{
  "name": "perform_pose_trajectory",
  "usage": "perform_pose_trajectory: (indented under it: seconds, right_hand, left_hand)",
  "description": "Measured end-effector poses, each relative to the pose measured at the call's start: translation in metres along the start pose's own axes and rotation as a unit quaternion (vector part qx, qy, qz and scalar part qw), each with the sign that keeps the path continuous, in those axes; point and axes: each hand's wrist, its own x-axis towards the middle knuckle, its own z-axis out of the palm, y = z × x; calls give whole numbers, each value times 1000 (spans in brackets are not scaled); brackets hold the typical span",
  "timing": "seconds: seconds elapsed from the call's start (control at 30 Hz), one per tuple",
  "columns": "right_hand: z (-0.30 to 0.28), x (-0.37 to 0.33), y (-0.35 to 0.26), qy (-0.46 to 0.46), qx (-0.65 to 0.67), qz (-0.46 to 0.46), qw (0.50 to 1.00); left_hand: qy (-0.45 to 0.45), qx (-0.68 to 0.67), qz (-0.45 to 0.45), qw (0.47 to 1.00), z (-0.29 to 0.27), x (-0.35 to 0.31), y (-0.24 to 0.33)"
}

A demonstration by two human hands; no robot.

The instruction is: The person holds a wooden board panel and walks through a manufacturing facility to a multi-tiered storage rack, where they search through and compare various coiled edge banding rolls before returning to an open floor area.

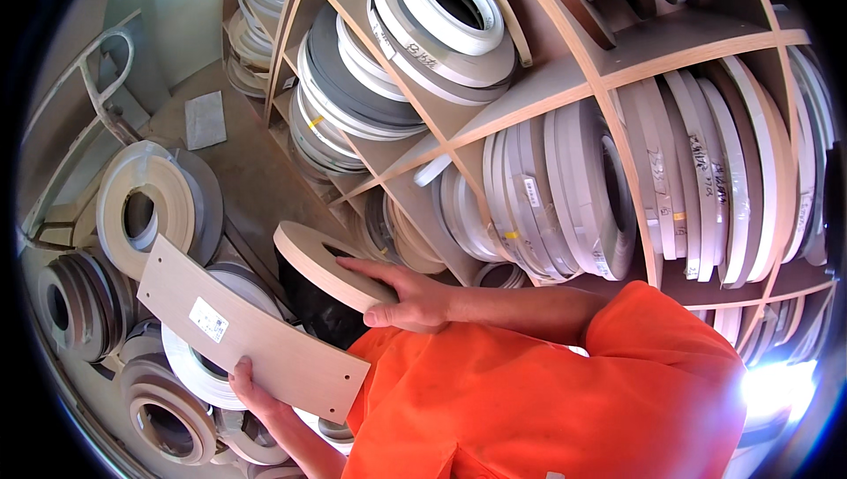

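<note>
My left hand (254,387) grips the lower edge of a flat wood-toned panel (278,351), its thumb on the face. A white label (208,319) is stuck on the panel, and small holes show near its ends. With my right hand (406,296) I hold a light wood-coloured roll of edge banding (331,269), the fingers reaching over its top into the centre opening and the thumb at its outer rim. The roll is tilted and lies just beyond the panel's upper side, close to my orange shirt (547,382).
A wooden shelf rack (520,113) with square compartments rises ahead and to the right, filled with edge-banding rolls (573,188). More rolls (146,201) are piled on the left below the panel. A metal frame (106,91) stands at far left, near a paper sheet (206,120) on the floor.
</note>
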Motion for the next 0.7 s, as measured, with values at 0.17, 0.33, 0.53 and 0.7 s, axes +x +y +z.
perform_pose_trajectory:
  seconds: [0.17,0.33,0.53,0.7]
  right_hand:
    - [0,-1,-4,-8,21,26,999]
    - [-3,-1,-4,-6,22,34,999]
    - [-10,-4,-9,12,42,45,998]
    - [-4,0,-14,26,73,29,997]
  left_hand:
    - [15,2,-5,1000,6,-2,4]
    - [20,4,-31,999,8,-3,8]
    - [7,-41,-40,998,20,-1,7]
    - [-15,-57,-20,998,14,3,5]
